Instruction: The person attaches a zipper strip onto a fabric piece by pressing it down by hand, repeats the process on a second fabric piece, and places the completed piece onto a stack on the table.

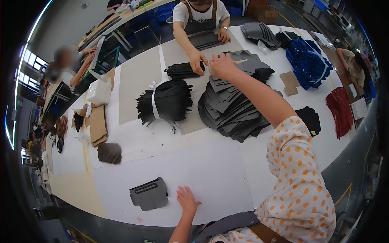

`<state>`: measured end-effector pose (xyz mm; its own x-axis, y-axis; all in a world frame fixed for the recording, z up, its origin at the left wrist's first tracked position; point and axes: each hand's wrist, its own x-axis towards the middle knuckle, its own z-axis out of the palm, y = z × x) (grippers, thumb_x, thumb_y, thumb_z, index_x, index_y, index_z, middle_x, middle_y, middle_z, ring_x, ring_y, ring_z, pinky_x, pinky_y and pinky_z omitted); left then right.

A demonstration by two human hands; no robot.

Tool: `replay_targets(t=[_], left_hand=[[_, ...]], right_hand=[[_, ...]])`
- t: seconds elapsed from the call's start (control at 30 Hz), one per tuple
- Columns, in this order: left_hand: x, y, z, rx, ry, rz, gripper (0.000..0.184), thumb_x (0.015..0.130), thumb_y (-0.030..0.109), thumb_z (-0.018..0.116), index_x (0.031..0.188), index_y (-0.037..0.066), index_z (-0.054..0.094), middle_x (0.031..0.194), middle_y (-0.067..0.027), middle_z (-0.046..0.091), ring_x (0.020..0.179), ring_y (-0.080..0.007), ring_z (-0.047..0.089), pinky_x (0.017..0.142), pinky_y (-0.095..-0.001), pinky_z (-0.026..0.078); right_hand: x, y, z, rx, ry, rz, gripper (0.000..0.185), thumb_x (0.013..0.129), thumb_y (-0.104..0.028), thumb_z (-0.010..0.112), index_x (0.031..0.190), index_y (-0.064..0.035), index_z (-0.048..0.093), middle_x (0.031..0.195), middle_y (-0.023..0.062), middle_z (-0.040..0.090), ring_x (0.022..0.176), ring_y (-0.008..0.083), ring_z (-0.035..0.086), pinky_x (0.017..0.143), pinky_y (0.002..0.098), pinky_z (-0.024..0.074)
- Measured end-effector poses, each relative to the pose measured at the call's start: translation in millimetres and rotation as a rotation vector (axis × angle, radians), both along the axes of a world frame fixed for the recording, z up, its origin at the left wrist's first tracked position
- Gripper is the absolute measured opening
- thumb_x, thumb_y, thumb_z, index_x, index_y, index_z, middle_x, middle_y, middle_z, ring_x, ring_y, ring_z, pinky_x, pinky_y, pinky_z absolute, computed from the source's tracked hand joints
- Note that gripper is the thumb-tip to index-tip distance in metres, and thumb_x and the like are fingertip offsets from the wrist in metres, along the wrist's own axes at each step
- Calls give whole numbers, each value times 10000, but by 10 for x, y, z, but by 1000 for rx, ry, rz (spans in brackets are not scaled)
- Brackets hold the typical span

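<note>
Right hand [221,67]: at 12 o'clock in view, fingers closed around a pale-tipped container [240,62], tip toward 3 o'clock. Body mostly hidden, contents unreadable. It sat over the top end of the grey panel stack [231,103].

Left hand [188,200]: at 6 o'clock, fingers spread, gripping nothing. Grey slotted panel [149,194] lay flat just beside it, toward 9 o'clock; probably put there for easy reach. Contact with the white sheet [210,166] likely, can't confirm.

Stack was fanned, edges offset, likely so single pieces lifted off easily. Tied black strips [165,101] sat at its 9 o'clock, a white tie [154,103] around the middle keeping them together. Blue bundle [307,62], at 2 o'clock, was banded too, presumably same reason.

Co-worker's hand [197,60] was near the right hand, by the smaller black strips [183,71]; contact unclear.

Text: co-worker's shirt [221,14] had partial lettering, roughly "xplorer", first letter covered. Red marks [139,219] at 7 o'clock on the sheet, illegible. Yellow tag [313,132] on the black piece [307,120] at 3 o'clock, unreadable. No brand made out.
</note>
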<state>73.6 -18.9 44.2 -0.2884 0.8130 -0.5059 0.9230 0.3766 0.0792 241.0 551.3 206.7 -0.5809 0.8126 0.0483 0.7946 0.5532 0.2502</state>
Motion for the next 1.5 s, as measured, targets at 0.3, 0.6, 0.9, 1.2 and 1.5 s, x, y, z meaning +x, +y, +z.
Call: replay_targets(t=[0.3,0.6,0.9,1.2,1.5], left_hand=[[-6,-117,-110,41,24,-19,1299,576,416,949,1542,-26,202,1580,-371,162,1424,-568,257,1114,-652,279],[14,-114,-70,59,29,-6,1276,555,409,955,1532,-24,257,1576,-367,182,1429,-562,263,1109,-675,287],[14,-96,-78,48,51,0,1275,558,427,947,1543,7,253,1581,-346,197,1436,-538,270,1111,-685,272],[32,-124,-90,22,55,-8,1278,545,444,947,1538,7,270,1585,-336,202,1448,-524,259,1122,-679,264],[28,-50,-55,-3,36,16,1267,550,418,949,1535,1,271,1590,-337,191,1455,-520,248,1130,-663,262]], right_hand=[[-470,486,-539,204,-171,154,444,874,-286,692,1277,-137,583,1190,60,643,1101,316,628,903,540,399],[-739,598,-587,390,-273,376,321,920,-321,624,1209,-184,605,1097,23,676,1005,243,664,886,479,390],[-1059,859,-810,584,-13,549,164,914,-296,563,997,-180,643,887,-14,679,876,199,659,902,429,378],[-930,356,-766,-16,78,165,413,928,-189,569,1316,-49,550,1085,110,718,1019,278,698,893,396,499],[-507,1078,-746,-303,392,-453,565,988,-197,464,1542,-175,355,1247,164,684,1139,347,672,917,484,531]])
